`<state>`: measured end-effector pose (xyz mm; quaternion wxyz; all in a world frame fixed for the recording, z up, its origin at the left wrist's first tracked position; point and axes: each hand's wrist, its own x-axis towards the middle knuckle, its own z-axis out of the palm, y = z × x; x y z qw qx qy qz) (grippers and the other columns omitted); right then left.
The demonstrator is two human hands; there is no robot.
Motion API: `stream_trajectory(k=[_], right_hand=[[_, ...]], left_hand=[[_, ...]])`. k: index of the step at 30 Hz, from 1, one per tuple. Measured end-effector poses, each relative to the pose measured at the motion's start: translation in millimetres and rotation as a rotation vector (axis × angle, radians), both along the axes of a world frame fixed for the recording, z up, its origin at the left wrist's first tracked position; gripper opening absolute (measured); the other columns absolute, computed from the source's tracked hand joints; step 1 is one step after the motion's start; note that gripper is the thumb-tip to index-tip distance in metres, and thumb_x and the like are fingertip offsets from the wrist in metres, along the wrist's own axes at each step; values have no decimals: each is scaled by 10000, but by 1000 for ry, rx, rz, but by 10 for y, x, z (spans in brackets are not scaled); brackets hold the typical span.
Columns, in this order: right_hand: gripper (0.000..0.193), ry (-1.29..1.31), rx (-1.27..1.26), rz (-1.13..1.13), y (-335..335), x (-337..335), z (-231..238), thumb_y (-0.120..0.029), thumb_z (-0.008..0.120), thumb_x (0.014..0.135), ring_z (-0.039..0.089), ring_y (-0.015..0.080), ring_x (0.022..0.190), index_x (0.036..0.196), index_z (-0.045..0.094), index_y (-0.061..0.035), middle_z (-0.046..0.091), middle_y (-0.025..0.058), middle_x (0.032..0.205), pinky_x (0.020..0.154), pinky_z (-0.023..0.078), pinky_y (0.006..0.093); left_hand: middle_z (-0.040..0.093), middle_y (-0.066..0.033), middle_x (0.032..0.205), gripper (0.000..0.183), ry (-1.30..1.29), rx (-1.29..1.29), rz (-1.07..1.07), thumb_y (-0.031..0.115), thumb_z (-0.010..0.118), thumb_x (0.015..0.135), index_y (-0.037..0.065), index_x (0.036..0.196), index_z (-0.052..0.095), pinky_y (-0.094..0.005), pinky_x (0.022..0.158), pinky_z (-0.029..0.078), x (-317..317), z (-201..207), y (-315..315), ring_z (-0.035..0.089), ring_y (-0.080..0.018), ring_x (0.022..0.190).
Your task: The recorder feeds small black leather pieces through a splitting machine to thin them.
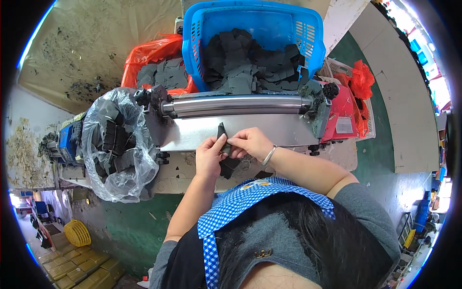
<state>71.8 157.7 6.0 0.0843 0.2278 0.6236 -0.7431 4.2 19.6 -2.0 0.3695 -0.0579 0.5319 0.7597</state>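
Between my hands is a small dark grey sheet piece [223, 136], its upper end standing over the metal plate of a roller machine [192, 132]. My left hand [210, 153] pinches it from the left, thumb on top. From the right, my right hand [251, 143] grips the same piece with thumb and forefinger. The piece's middle is partly hidden by my fingers. Just below my hands lie more dark pieces [230, 167] at the table's near edge. Beyond the plate run the shiny steel rollers [236, 105], apart from my fingers.
Behind the rollers stands a blue basket [260, 19] with many dark pieces. A red bag [137, 55] of similar pieces sits beside it. At left is a clear plastic bag [122, 185] with dark bundles. The machine's red housing [340, 111] is at right; a yellow basket [77, 233] is lower left.
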Motion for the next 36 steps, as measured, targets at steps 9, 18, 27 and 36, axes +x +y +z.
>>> stream_trajectory(k=[9,18,27,36], right_hand=[[215,-11,214,45,-41,8,69,-184,642,846,633,122,622,866,630,30,650,73,715,544,494,223],[238,11,298,92,-13,35,10,-230,649,815,636,151,611,814,652,7,648,93,699,555,495,261],[256,286,799,337,-10,44,132,-229,665,784,641,203,669,909,660,-5,662,135,763,623,492,304],[304,-214,-211,-368,289,-89,-171,-246,442,943,645,194,587,905,557,33,654,150,816,481,509,259]], left_hand=[[598,-8,697,137,2,-70,-93,176,652,846,45,807,643,-161,482,397,-41,7,-39,517,-43,564],[630,-24,778,147,183,-69,-190,157,640,852,12,876,637,-179,570,474,-24,-55,-107,585,-72,670],[642,-52,793,148,208,-53,-228,112,651,842,-16,909,619,-224,609,507,-74,-57,-155,606,-101,690],[639,-75,863,142,214,86,-11,41,543,835,-23,953,591,-257,675,511,-104,-72,-211,617,-131,741]])
